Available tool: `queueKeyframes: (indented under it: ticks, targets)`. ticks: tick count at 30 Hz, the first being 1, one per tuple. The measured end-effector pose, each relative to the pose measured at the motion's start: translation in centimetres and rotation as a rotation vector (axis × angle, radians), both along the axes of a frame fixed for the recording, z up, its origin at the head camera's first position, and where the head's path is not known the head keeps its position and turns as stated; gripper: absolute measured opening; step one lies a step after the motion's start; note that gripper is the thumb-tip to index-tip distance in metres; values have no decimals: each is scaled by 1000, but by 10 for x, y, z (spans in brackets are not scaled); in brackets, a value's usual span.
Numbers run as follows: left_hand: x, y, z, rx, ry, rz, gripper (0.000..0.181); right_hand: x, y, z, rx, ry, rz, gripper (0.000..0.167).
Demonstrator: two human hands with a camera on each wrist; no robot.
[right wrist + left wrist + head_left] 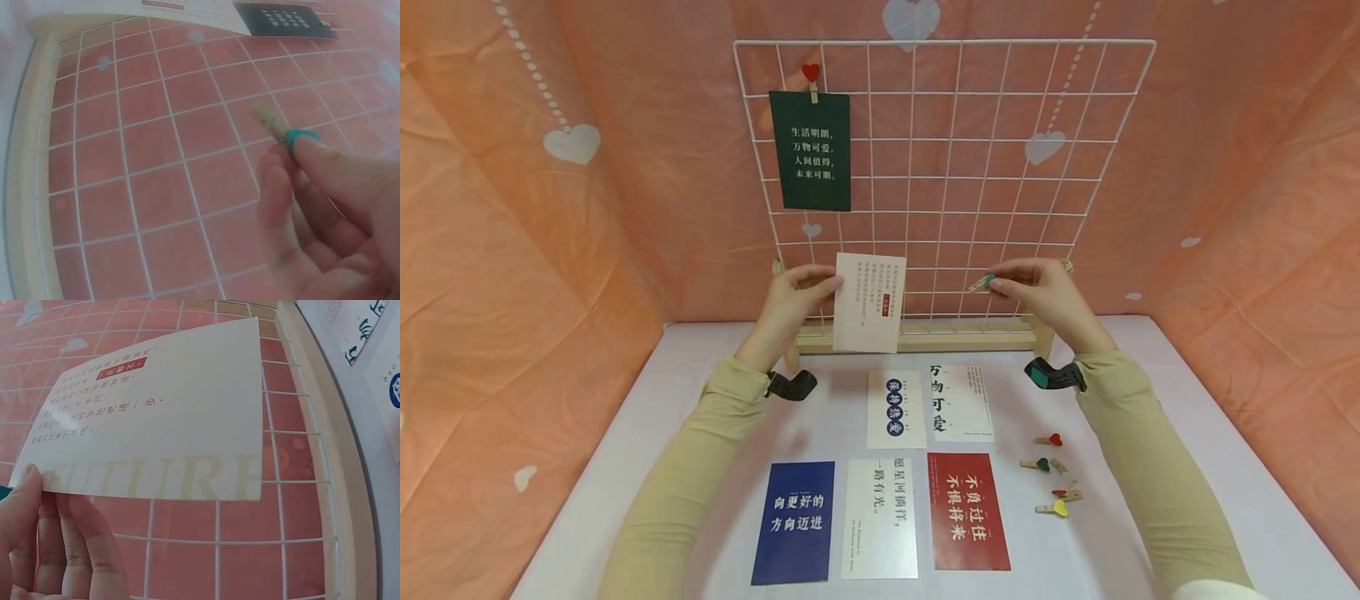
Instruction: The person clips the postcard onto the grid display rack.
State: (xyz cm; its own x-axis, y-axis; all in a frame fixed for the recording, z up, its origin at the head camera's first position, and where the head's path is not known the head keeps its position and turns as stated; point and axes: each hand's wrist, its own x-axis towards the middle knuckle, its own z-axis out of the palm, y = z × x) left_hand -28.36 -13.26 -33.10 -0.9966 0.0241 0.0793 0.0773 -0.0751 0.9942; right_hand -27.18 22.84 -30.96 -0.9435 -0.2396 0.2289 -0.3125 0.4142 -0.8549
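Note:
My left hand [797,300] pinches the left edge of a cream card [868,312] between thumb and fingers, holding it upright in front of the white wire grid [955,212]. Pale "FUTURE" lettering and a small red block show on that card [187,425] in the left wrist view. To the right, my right hand [1041,292] pinches a small wooden clothespin [977,285] by its green end; its bare wooden tip points toward the grid. A dark green card [811,154] hangs at the grid's upper left from a clothespin with a red heart [812,77].
On the white table lie a blue card [793,523], a red card [968,512] and several white cards [880,521]. Several heart clothespins [1051,510] lie at the right. A wooden base [955,340] supports the grid; pink cloth [512,208] surrounds the table.

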Motion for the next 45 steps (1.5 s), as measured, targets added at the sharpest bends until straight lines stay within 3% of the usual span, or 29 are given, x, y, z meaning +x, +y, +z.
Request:
queueKeyframes:
  ticks: [8, 18, 27, 34, 41, 45]
  targets:
    - [-1, 4, 12, 82, 16, 13, 16, -5, -6, 6, -37, -2, 36, 32]
    - [-6, 7, 28, 35, 62, 31, 21, -11, -14, 17, -38, 28, 19, 32]
    - [-11, 15, 50, 29, 148, 35, 19, -17, -25, 41, -129, 91, 46, 32]
    - [-17, 19, 63, 99, 168, 52, 15, -23, -35, 60, -166, 118, 53, 33]
    - [-24, 24, 78, 65, 188, 65, 17, -28, -42, 77, -218, 132, 50, 31]
    - [-28, 26, 91, 115, 202, 72, 15, -29, -48, 88, -213, 145, 40, 32]
